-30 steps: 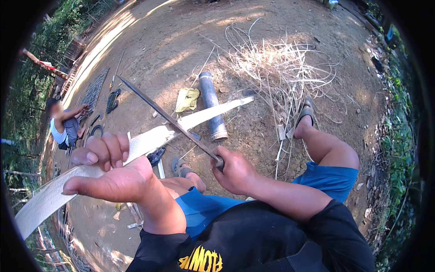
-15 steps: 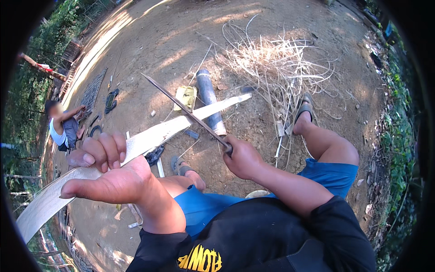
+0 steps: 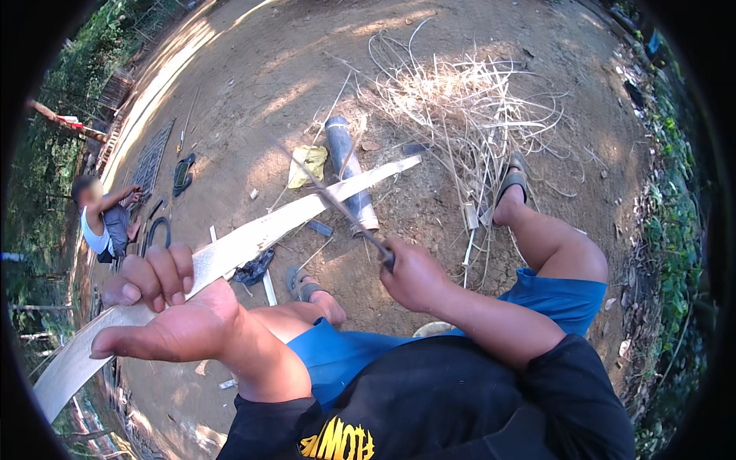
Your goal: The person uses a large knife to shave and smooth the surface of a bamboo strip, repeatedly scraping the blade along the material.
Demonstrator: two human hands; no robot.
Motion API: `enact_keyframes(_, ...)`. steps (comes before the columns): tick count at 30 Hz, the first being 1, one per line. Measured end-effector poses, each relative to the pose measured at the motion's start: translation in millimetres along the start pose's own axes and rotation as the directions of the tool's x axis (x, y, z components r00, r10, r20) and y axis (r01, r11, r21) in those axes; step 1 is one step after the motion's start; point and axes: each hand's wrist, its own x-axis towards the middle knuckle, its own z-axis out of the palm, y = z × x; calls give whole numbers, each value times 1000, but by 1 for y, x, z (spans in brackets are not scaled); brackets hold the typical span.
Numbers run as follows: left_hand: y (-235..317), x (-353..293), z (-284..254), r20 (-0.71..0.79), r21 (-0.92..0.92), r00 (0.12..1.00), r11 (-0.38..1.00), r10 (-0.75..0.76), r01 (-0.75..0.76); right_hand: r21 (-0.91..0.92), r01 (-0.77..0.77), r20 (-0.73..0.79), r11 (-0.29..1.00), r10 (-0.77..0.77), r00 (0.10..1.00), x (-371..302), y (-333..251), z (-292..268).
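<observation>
My left hand (image 3: pixel 172 307) grips a long, pale, flat strip, bamboo or wood by its look (image 3: pixel 268 228), with the fingers curled over it and the thumb stretched out to the left. The strip runs from the lower left up to a narrow end near the middle. Closed round a handle, my right hand (image 3: pixel 418 277) holds a long, thin-bladed knife (image 3: pixel 337 205). Its blade points up and left, crosses the strip and is smeared by motion toward the tip. Whether blade and strip touch, I cannot tell.
Beyond the strip lies a dark cylinder (image 3: pixel 342 149) beside a yellow crumpled piece (image 3: pixel 308 166). A tangled heap of thin shavings (image 3: pixel 468 100) is at the far right. At the left, another person (image 3: pixel 103 218) sits near a dark grid panel (image 3: pixel 153 157). Greenery lines the right edge.
My left hand and the strip have shifted slightly left and down. The knife has stayed across the strip, its blade now blurred and its tip a little lower and farther right.
</observation>
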Motion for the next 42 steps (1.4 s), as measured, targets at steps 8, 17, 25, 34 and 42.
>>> enact_keyframes(8,-5,4,7,-7,1,1000,1000,-23,23,-105,-224,-93,969,214,972,48,90,-3)
enact_keyframes(17,-5,10,-5,16,-35,999,999,-38,39,-51,103,178,993,-93,980,35,-4,-18)
enact_keyframes(25,-17,14,-4,16,-44,999,998,-45,46,-191,-258,-99,947,243,965,70,118,-6)
enact_keyframes(34,-11,22,-3,-10,34,998,998,-57,57,-72,-226,-44,972,223,974,99,126,11)
enact_keyframes(42,-11,21,-8,-4,-29,999,999,-44,43,-68,-57,151,996,67,986,78,27,-3)
